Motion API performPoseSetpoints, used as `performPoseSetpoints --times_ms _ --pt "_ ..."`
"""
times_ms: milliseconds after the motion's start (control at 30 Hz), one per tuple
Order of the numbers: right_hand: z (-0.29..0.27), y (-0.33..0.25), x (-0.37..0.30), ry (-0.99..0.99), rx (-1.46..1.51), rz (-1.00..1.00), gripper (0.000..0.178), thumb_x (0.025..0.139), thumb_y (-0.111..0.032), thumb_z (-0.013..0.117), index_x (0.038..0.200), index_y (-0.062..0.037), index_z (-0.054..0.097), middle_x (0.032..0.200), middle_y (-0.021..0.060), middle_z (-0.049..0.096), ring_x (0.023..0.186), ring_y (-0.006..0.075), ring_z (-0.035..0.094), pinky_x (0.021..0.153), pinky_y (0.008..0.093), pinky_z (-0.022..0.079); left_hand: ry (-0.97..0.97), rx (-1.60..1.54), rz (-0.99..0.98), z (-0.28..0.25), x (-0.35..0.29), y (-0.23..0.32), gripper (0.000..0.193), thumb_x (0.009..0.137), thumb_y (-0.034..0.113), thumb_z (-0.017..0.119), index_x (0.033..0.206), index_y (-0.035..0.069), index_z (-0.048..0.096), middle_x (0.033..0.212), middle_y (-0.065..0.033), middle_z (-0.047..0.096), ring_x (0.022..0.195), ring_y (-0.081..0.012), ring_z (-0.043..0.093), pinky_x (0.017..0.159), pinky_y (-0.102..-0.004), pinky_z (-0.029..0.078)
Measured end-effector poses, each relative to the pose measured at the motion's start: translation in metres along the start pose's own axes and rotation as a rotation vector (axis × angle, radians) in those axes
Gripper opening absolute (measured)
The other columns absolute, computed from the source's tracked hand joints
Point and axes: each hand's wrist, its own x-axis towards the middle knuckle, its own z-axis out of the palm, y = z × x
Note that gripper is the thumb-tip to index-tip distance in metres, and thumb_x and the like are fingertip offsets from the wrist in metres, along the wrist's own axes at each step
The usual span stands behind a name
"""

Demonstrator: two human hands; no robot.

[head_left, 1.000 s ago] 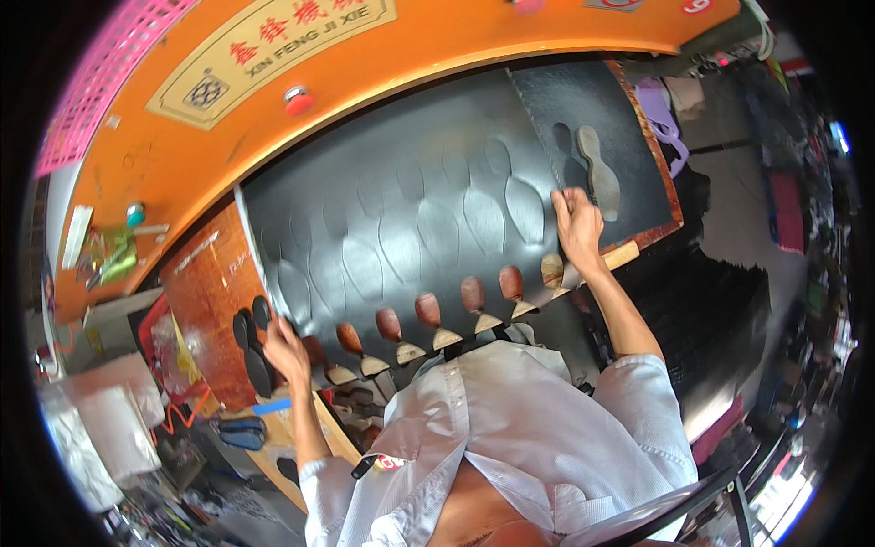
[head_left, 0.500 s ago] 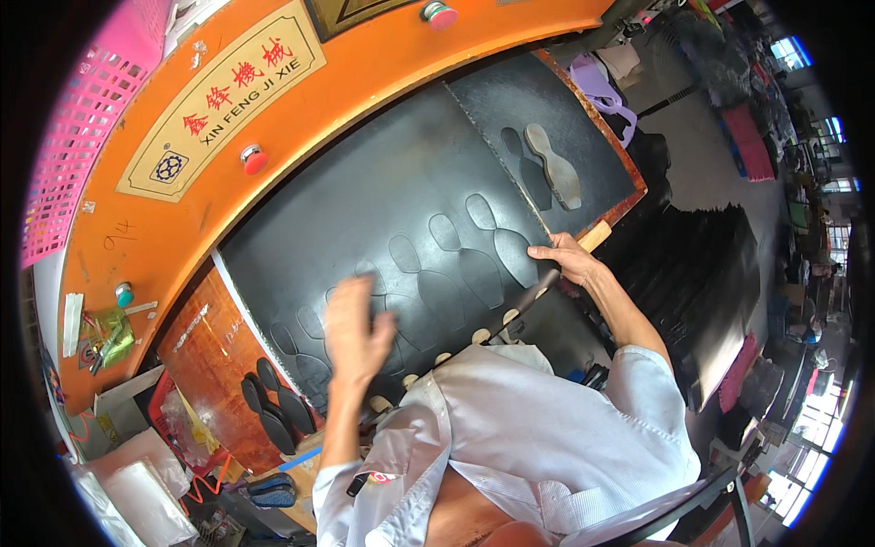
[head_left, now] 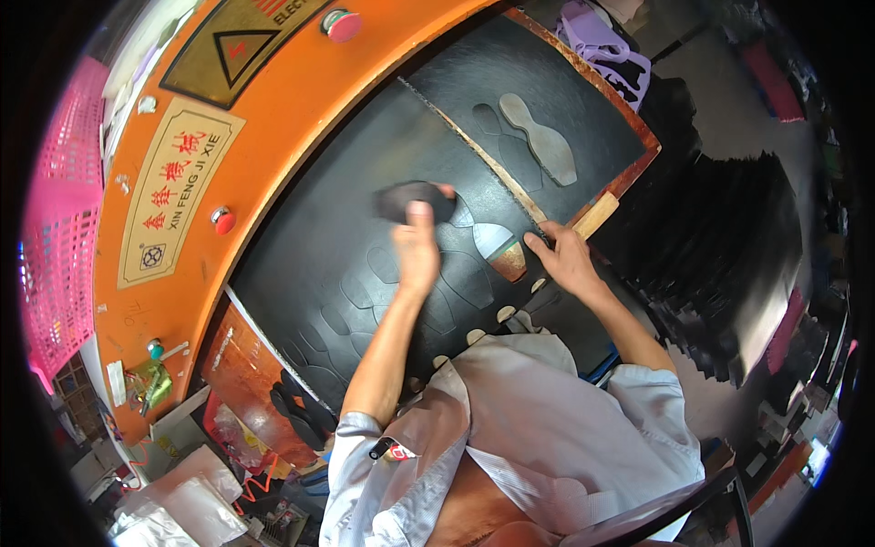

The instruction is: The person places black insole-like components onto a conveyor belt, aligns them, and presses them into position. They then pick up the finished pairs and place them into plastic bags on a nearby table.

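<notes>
My left hand (head_left: pixel 416 251) is closed on a dark shoe sole cutout (head_left: pixel 394 201), blurred by motion, above a black rubber sheet (head_left: pixel 337 214). Rows of sole outlines are cut into the sheet. Near its right edge a sole-shaped opening (head_left: pixel 492 239) bares a pale and brown surface underneath. Beside this opening, my right hand (head_left: pixel 567 260) pinches the sheet's right edge, thumb on top; its other fingers are partly hidden. Farther back right, a thick grey sole-shaped piece (head_left: pixel 547 146) lies on the dark board next to another sole outline (head_left: pixel 497 137).
An orange machine front (head_left: pixel 301 128) with red buttons curves along the far left side. Black soles (head_left: pixel 296 410) rest on the reddish board at lower left. A stack of black sheets (head_left: pixel 711 246) stands at right. A pink basket (head_left: pixel 64 264) is at far left.
My left hand has moved right and away from me and now holds a sole cutout. The rightmost outline in the sheet has become an opening. My right hand remains at the sheet's edge.
</notes>
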Motion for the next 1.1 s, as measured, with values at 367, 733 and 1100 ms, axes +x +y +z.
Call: performPoseSetpoints --times_ms 367,733,1100 --pt "0.046 -0.03 0.005 -0.745 0.768 0.241 0.017 0.095 -0.01 0.075 0.105 0.003 0.074 0.083 0.0052 0.071 0.061 0.0097 0.067 0.047 0.0232 0.043 -0.615 1.092 0.436 -0.035 -0.041 -0.008 0.093 0.065 -0.002 0.078 0.153 0.012 0.052 0.16 -0.0123 0.047 0.153 -0.0356 0.039 0.127 -0.0505 0.033" --pt "0.035 -0.037 -0.008 -0.592 0.836 0.272 0.018 0.099 -0.013 0.072 0.103 0.0051 0.07 0.086 0.0086 0.072 0.065 0.0119 0.068 0.053 0.0241 0.048 -0.459 0.855 0.53 -0.039 -0.037 -0.021 0.054 0.092 0.005 0.069 0.146 0.007 0.059 0.149 -0.0176 0.058 0.142 -0.0349 0.053 0.117 -0.047 0.044" --pt "0.084 -0.081 -0.04 -0.696 0.654 0.243 0.017 0.095 -0.012 0.076 0.096 0.0045 0.076 0.079 0.005 0.071 0.066 0.0117 0.072 0.052 0.0243 0.045 -0.089 0.647 0.732 -0.122 -0.053 0.012 0.047 0.092 -0.011 0.061 0.138 -0.003 0.062 0.146 -0.0227 0.061 0.141 -0.0361 0.055 0.121 -0.0452 0.039"
